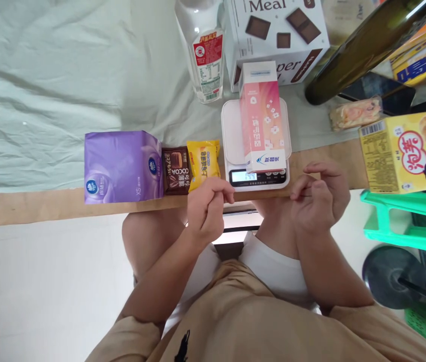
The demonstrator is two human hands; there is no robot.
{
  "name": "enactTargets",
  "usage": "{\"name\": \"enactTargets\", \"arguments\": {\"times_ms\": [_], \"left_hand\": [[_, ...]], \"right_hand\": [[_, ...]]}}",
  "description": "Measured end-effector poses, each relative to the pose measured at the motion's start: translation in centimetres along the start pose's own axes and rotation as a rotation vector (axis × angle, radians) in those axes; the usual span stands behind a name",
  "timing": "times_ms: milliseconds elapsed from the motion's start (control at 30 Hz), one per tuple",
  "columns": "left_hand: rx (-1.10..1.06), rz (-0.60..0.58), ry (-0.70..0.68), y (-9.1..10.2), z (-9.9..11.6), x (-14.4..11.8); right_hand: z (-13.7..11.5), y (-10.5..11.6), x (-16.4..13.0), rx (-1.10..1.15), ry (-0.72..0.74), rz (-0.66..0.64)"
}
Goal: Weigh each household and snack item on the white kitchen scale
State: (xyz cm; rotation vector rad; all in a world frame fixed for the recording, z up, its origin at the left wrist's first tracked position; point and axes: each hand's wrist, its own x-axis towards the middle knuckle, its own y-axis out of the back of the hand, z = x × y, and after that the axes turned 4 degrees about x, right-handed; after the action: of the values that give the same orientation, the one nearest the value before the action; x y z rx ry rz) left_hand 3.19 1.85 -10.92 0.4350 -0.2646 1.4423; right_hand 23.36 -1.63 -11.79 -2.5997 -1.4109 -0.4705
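Beyond our hands, way out past everything else, we've got one big pale green sheet (47,75) covering the surface, with one strip of bare wooden edge (27,206) running along right at knuckle level. Far ahead of the right hand sits one white box (273,35) printed with chocolate squares, and one dark green bottle (363,45) lies tilted off to that hand's far right. Left of the left hand there's one purple tissue pack (122,166), well apart from our fingers. To the right of the right hand, one yellow snack box (405,151) with a cartoon kid on it, and below that one green plastic stool (405,216).

Straight ahead between both hands is one white kitchen scale (256,146) with its display lit, and one pink carton (261,120) standing on its platform. One clear bottle (205,50) with a red label stands further back, ahead of the left hand.

Smaller stuff: one brown cocoa snack (176,171) just left of the left hand, and one yellow snack pack (203,163) touching our left fingertips.

Our left hand (207,208) is loosely curled, fingertips pinched at that yellow pack's lower corner. Our right hand (320,193) is half-curled and holds nothing, hovering just beside the scale's front right corner.
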Motion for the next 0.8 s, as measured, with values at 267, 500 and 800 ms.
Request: {"name": "enactTargets", "arguments": {"times_ms": [267, 500, 800], "left_hand": [[0.266, -0.071, -0.188, -0.7, -0.4, 2.4], [0.305, -0.177, 0.06, -4.1, -0.1, 2.1], [0.168, -0.257, 0.047, -5.0, 0.0, 0.6]], "right_hand": [[0.1, 0.0, 0.2, -0.354, 0.149, -0.057], [-1.2, -1.6, -0.5, -0.528, 0.144, -0.351], [-1.4, -3.0, -1.6, -0.558, 0.062, -0.329]]}}
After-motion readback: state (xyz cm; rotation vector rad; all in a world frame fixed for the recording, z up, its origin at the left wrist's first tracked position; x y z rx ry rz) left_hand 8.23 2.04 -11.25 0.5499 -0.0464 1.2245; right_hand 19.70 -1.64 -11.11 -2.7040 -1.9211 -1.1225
